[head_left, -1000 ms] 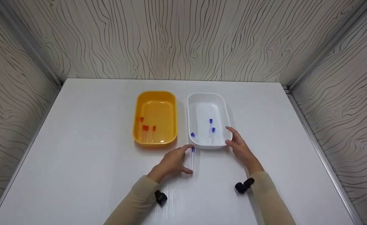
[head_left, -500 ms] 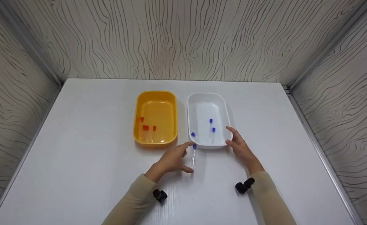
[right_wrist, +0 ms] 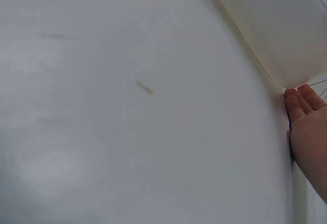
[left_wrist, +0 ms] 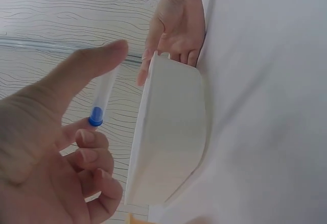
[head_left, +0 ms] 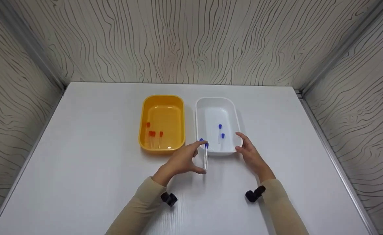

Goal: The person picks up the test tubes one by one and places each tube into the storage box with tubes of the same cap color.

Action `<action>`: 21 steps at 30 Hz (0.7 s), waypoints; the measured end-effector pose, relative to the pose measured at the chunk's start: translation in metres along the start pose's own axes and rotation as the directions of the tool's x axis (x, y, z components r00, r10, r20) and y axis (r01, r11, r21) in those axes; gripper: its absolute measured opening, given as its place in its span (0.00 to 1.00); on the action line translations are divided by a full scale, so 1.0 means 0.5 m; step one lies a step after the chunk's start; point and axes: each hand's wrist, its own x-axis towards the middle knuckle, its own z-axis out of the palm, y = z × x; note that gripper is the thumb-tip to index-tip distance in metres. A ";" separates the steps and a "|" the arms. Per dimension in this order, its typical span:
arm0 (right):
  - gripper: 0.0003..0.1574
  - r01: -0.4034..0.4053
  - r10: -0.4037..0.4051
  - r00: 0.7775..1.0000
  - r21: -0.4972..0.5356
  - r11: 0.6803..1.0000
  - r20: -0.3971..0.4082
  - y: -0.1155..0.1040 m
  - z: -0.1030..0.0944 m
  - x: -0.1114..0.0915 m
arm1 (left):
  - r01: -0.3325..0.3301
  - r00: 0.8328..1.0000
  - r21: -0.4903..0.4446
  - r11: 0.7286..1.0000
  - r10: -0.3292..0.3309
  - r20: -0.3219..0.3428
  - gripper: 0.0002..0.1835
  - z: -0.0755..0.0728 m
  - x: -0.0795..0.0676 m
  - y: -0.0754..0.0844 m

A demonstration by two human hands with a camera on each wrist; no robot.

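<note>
My left hand (head_left: 181, 161) pinches a clear test tube with a blue cap (head_left: 206, 156) lengthwise, forefinger at the cap and thumb at the other end. The tube is in the air at the near left corner of the white tray (head_left: 215, 152); in the left wrist view its blue cap (left_wrist: 96, 116) points down the picture. My right hand (head_left: 251, 156) holds the white tray by its near right corner, a finger over the rim. Inside that tray lie several blue-capped tubes (head_left: 223, 135), one partly hidden behind my left forefinger.
Left of the white tray stands a yellow tray (head_left: 165, 151) with several red-capped tubes (head_left: 161, 134) at its near end. Both stand on a white table (head_left: 90, 156) enclosed by wood-patterned walls (head_left: 178, 39) at the back and sides.
My left hand has carried the blue-capped tube forward and slightly right, up from in front of the white tray to its near rim. My right hand and both trays stay in place.
</note>
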 end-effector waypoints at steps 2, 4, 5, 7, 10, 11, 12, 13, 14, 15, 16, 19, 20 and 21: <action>0.40 -0.005 0.005 1.000 -0.009 1.000 -0.003 0.000 0.000 0.000 | 0.004 1.000 -0.011 1.000 -0.004 -0.005 0.51 -0.003 0.005 0.002; 0.40 -0.006 0.006 1.000 -0.020 1.000 -0.002 0.000 -0.001 0.000 | 0.007 1.000 -0.020 1.000 -0.007 -0.012 0.50 -0.006 0.009 0.004; 0.40 -0.005 0.005 1.000 -0.024 1.000 0.000 0.000 -0.001 0.000 | 0.005 1.000 -0.023 1.000 -0.006 -0.015 0.50 -0.007 0.011 0.004; 0.40 -0.009 0.009 1.000 -0.034 0.999 0.001 0.000 -0.002 0.000 | 0.010 1.000 -0.028 1.000 -0.010 -0.016 0.51 -0.008 0.016 0.006; 0.40 -0.013 0.013 1.000 -0.043 0.999 -0.001 0.001 -0.003 0.000 | 0.001 1.000 -0.032 0.999 -0.002 -0.019 0.50 -0.012 0.023 0.009; 0.40 -0.018 0.018 1.000 -0.047 0.999 -0.003 0.001 -0.004 0.000 | -0.002 1.000 -0.035 0.999 0.002 -0.021 0.50 -0.013 0.026 0.011; 0.40 -0.022 0.022 1.000 -0.048 0.999 -0.005 0.001 -0.004 0.000 | -0.001 1.000 -0.038 0.999 0.000 -0.024 0.50 -0.015 0.029 0.013; 0.40 -0.022 0.022 1.000 -0.049 0.999 -0.004 0.002 -0.005 0.000 | -0.005 1.000 -0.039 0.999 0.003 -0.029 0.50 -0.016 0.033 0.016; 0.40 -0.023 0.023 1.000 -0.048 0.999 -0.003 0.002 -0.005 0.000 | -0.006 0.999 -0.040 0.999 0.005 -0.035 0.50 -0.017 0.036 0.018; 0.40 -0.022 0.022 1.000 -0.045 0.999 -0.001 0.002 -0.006 0.000 | -0.008 0.999 -0.042 0.999 0.006 -0.041 0.50 -0.018 0.040 0.020; 0.40 -0.024 0.024 1.000 -0.045 0.999 0.004 0.002 -0.006 0.000 | -0.007 0.999 -0.042 0.999 0.005 -0.044 0.50 -0.020 0.043 0.022; 0.40 -0.020 0.021 1.000 -0.043 0.999 0.013 0.002 -0.007 0.000 | -0.011 0.999 -0.046 0.999 0.009 -0.048 0.50 -0.022 0.053 0.027; 0.40 -0.020 0.020 1.000 -0.043 0.999 0.015 0.002 -0.006 0.000 | -0.006 0.999 -0.048 0.999 0.004 -0.045 0.50 -0.022 0.056 0.028; 0.40 -0.019 0.019 1.000 -0.044 0.999 0.014 0.002 -0.007 0.000 | -0.002 0.999 -0.051 0.999 0.000 -0.043 0.50 -0.022 0.059 0.029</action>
